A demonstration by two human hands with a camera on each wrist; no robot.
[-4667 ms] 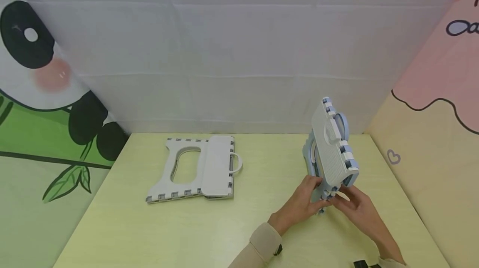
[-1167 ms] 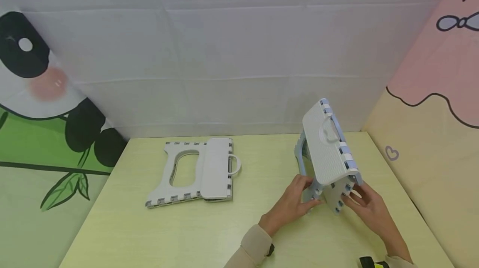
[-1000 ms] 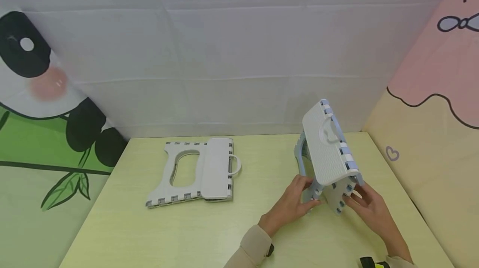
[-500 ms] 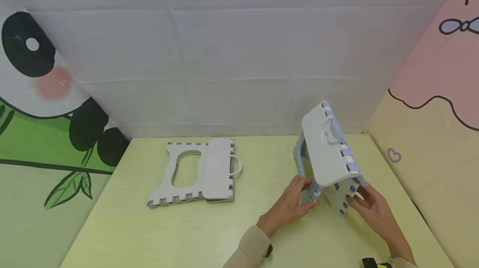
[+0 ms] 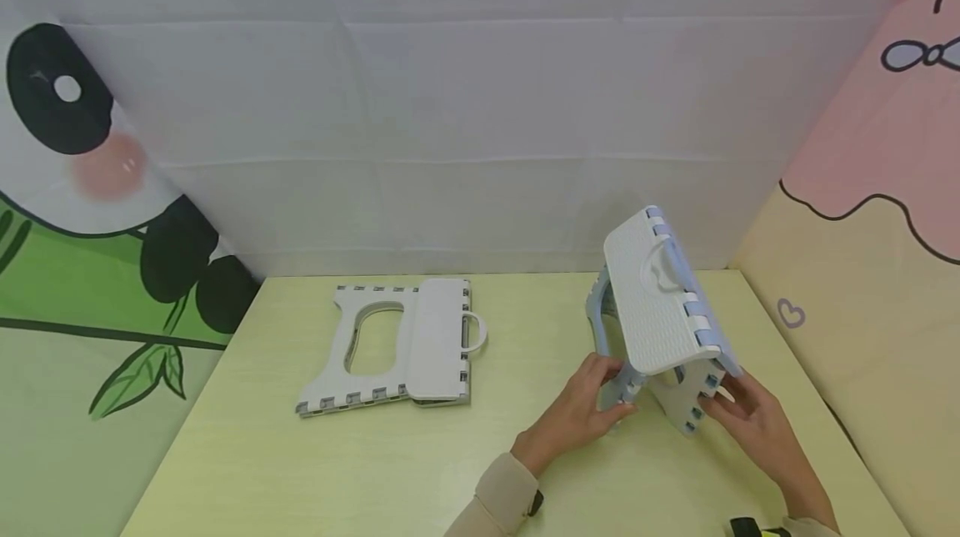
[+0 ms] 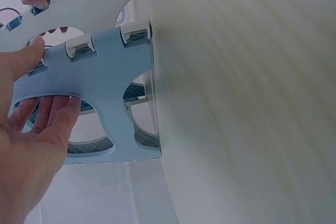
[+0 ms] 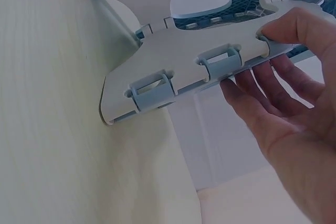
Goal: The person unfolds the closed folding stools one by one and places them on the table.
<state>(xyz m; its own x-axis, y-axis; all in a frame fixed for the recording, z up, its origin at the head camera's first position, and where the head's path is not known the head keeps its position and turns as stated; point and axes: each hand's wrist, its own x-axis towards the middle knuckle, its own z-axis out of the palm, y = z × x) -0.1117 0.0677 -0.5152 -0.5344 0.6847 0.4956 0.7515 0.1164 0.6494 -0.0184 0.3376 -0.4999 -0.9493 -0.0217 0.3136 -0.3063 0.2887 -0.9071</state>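
A blue and white folding step stool (image 5: 660,299) stands partly unfolded at the table's right, its ribbed white top tilted and its two leg panels spread apart below. My left hand (image 5: 573,408) grips the blue leg panel (image 6: 100,72) on the left side; in the left wrist view the thumb lies on its upper edge and the fingers reach into its cut-out. My right hand (image 5: 761,429) holds the right leg panel (image 7: 184,61) by its hinged edge, thumb on one face and fingers on the other. The legs' lower ends meet the tabletop in both wrist views.
A white and grey folding stool (image 5: 435,345) lies folded flat on the left half of the pale yellow table (image 5: 360,470), its loop handle pointing right. A white cloth wall (image 5: 480,103) rises behind the table, with cartoon-printed panels on both sides.
The stool was nearly folded at first; its leg panels have spread apart and its top has opened flatter. My right hand has moved right, my left hand slightly left. The folded stool has stayed put.
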